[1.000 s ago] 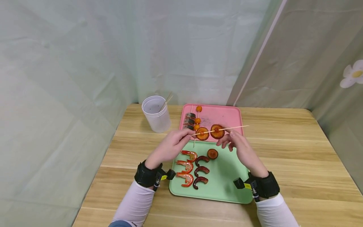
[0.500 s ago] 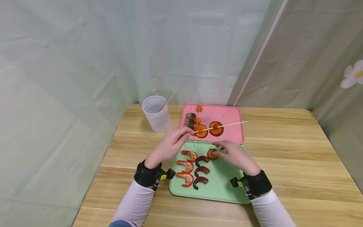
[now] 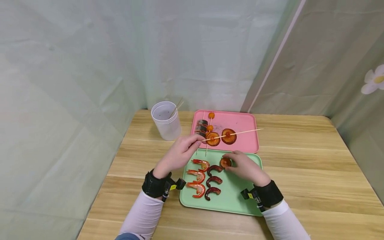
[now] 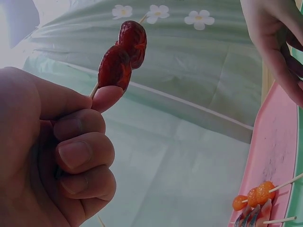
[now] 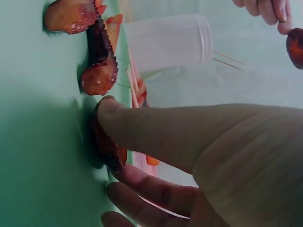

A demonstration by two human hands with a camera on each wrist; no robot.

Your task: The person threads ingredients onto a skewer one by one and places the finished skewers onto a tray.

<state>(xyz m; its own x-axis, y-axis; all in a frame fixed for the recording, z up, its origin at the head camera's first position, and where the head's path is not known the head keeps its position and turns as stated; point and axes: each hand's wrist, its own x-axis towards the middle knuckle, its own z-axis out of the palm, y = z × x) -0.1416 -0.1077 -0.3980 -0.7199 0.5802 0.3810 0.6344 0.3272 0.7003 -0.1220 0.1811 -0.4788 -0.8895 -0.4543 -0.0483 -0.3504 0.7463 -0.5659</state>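
My left hand [image 3: 179, 152] pinches a bamboo skewer [image 3: 250, 131] near one end, thumb against forefinger. Two brown mushroom caps [image 3: 229, 140] are threaded on it, and its bare end points right, over the pink tray [image 3: 244, 121]. In the left wrist view the caps [image 4: 113, 71] sit just beyond my fingertips. On the green tray [image 3: 240, 203], my right hand [image 3: 247, 167] pinches a loose mushroom cap [image 3: 225, 162] by its edges. The right wrist view has the thumb on one edge of this cap [image 5: 106, 142] and the forefinger at the opposite edge.
Several shrimp [image 3: 196, 176] and curled octopus tentacles [image 3: 213, 180] lie on the green tray's left half. Skewers of orange balls [image 3: 211, 115] and dark-skinned fish pieces [image 3: 201, 128] rest on the pink tray. A white cup [image 3: 166, 125] holding skewers stands at the back left.
My right hand has left the held skewer, come down to the green tray and closed on the loose mushroom cap. The left hand keeps the skewer, which has shifted slightly.
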